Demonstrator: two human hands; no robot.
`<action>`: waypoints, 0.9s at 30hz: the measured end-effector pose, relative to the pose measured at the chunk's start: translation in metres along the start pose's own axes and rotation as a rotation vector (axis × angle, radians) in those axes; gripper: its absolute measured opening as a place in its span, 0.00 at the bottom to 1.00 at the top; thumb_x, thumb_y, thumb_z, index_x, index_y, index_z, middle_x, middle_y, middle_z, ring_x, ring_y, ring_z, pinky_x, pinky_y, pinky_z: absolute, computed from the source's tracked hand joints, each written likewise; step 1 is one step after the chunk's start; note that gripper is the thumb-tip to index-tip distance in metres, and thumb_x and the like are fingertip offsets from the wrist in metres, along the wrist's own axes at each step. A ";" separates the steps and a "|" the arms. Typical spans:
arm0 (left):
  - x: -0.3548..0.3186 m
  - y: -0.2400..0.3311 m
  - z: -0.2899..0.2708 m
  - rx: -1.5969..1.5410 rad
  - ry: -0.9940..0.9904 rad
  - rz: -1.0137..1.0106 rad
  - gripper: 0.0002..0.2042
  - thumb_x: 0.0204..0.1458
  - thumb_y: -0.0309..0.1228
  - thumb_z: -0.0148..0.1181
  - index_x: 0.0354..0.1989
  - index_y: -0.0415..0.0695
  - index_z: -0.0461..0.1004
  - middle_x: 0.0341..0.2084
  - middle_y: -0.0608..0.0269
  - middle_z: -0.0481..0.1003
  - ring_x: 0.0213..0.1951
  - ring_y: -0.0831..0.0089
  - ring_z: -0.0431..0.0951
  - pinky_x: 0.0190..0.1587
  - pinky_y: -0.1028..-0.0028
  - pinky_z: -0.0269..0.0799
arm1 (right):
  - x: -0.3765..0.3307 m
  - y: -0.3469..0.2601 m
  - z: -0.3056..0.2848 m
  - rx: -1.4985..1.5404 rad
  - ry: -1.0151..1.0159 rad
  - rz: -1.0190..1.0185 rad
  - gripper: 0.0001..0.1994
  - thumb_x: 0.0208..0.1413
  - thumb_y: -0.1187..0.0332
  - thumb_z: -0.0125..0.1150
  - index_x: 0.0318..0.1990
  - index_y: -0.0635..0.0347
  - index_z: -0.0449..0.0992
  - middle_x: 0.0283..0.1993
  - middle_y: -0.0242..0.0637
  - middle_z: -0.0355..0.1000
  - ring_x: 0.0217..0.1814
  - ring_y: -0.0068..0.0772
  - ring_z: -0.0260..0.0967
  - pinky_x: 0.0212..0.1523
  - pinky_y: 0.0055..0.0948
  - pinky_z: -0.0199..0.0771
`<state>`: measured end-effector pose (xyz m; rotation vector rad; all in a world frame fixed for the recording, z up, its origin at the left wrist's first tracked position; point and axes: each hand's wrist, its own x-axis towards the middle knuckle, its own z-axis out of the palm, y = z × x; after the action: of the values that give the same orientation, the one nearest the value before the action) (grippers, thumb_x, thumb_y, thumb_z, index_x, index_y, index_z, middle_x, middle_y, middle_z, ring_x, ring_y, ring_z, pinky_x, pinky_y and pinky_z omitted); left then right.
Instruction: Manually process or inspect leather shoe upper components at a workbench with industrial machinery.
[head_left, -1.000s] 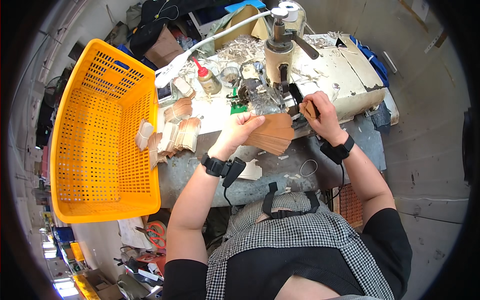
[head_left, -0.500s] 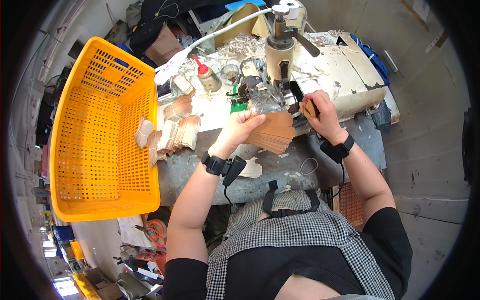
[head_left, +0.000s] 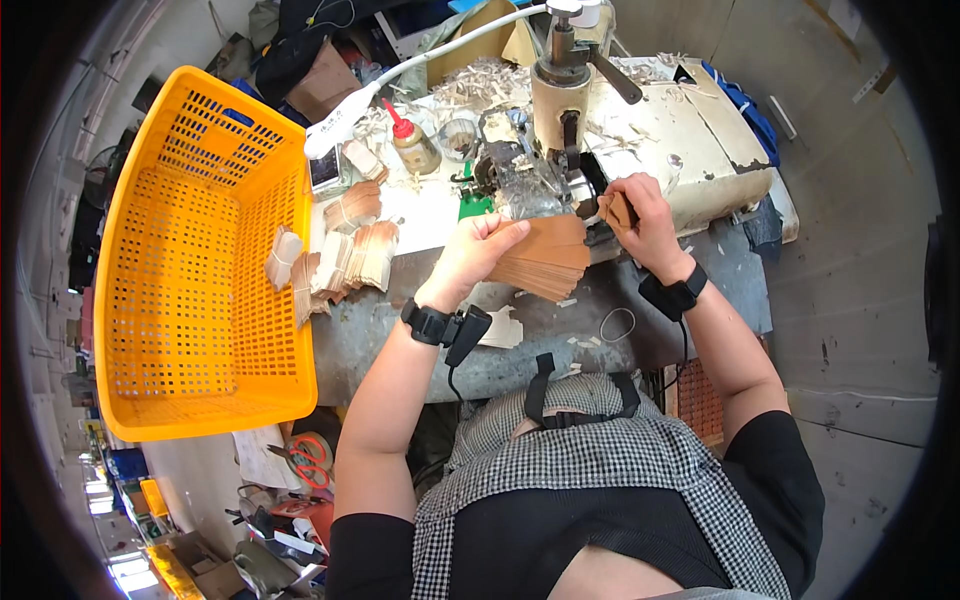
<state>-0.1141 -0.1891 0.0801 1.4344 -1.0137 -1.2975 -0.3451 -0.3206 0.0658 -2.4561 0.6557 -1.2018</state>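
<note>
A person in a checked apron is sitting at a cluttered metal workbench (head_left: pixel 560 330), seen from above. Their left hand (head_left: pixel 478 252) is gripping a fanned stack of thin brown card pieces (head_left: pixel 545 258), thumb on top and fingers curled under its left edge, and the stack is resting at the bench's middle, just at five o'clock from the base of a cream-coloured press machine (head_left: pixel 560 95). The right hand (head_left: pixel 640 212) is pinching a single small brown piece (head_left: pixel 617 210) between thumb and fingers, holding it right beside the machine's dark working head, at three o'clock from the stack. Both wrists are wearing black bands (the left one is trailing a cable). At nine o'clock from the stack, bundles of finished pieces (head_left: pixel 355 255) are lying on the bench, some tied. Beyond them, at the far left, a large orange plastic crate (head_left: pixel 190 260) is standing tilted against the bench edge. A small glue bottle with a red cap (head_left: pixel 412 145) is standing at eleven o'clock.
</note>
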 end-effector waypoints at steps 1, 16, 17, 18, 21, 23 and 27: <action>0.000 -0.001 0.000 -0.003 0.001 -0.002 0.11 0.58 0.37 0.58 0.37 0.42 0.78 0.29 0.71 0.78 0.29 0.88 0.73 0.34 0.83 0.69 | 0.001 -0.001 -0.001 -0.010 0.003 -0.013 0.13 0.42 0.80 0.62 0.37 0.61 0.70 0.33 0.41 0.67 0.39 0.46 0.63 0.41 0.34 0.64; -0.005 -0.007 0.001 -0.012 0.019 -0.020 0.11 0.58 0.38 0.58 0.35 0.41 0.78 0.28 0.72 0.77 0.29 0.88 0.72 0.34 0.83 0.68 | -0.004 -0.002 0.001 -0.017 0.010 -0.021 0.13 0.40 0.81 0.62 0.36 0.61 0.71 0.33 0.41 0.67 0.39 0.45 0.64 0.42 0.34 0.64; -0.007 -0.005 0.003 -0.029 0.027 -0.016 0.12 0.57 0.38 0.58 0.34 0.41 0.78 0.27 0.72 0.77 0.28 0.88 0.72 0.33 0.82 0.68 | -0.005 -0.002 0.001 -0.016 0.016 -0.021 0.13 0.40 0.81 0.62 0.36 0.61 0.71 0.33 0.41 0.67 0.39 0.45 0.64 0.42 0.34 0.64; -0.008 -0.004 0.004 -0.046 0.035 -0.011 0.13 0.57 0.39 0.59 0.34 0.40 0.79 0.26 0.73 0.77 0.28 0.88 0.71 0.33 0.82 0.67 | -0.005 -0.002 0.001 -0.018 0.016 -0.021 0.13 0.40 0.81 0.62 0.36 0.61 0.71 0.33 0.41 0.67 0.39 0.45 0.64 0.42 0.34 0.64; -0.009 -0.006 0.005 -0.052 0.034 -0.009 0.13 0.57 0.38 0.58 0.35 0.40 0.79 0.27 0.72 0.77 0.28 0.88 0.72 0.33 0.82 0.68 | -0.006 -0.003 0.001 -0.012 0.015 -0.015 0.14 0.39 0.82 0.60 0.36 0.61 0.70 0.33 0.41 0.67 0.40 0.46 0.63 0.44 0.35 0.64; -0.009 -0.006 0.003 -0.046 0.008 -0.026 0.12 0.58 0.37 0.58 0.37 0.40 0.78 0.29 0.70 0.78 0.30 0.87 0.74 0.35 0.83 0.69 | -0.007 -0.001 0.003 0.010 0.013 -0.005 0.16 0.36 0.84 0.56 0.37 0.61 0.69 0.35 0.41 0.66 0.42 0.48 0.62 0.47 0.37 0.62; -0.011 -0.007 0.004 -0.066 -0.009 -0.031 0.12 0.58 0.37 0.58 0.39 0.39 0.78 0.31 0.69 0.79 0.32 0.87 0.75 0.37 0.83 0.70 | -0.008 -0.003 0.002 0.011 0.001 0.006 0.16 0.35 0.84 0.56 0.37 0.61 0.69 0.34 0.41 0.66 0.42 0.48 0.62 0.47 0.37 0.61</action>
<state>-0.1188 -0.1775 0.0760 1.4009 -0.9494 -1.3489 -0.3470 -0.3140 0.0606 -2.4425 0.6546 -1.2007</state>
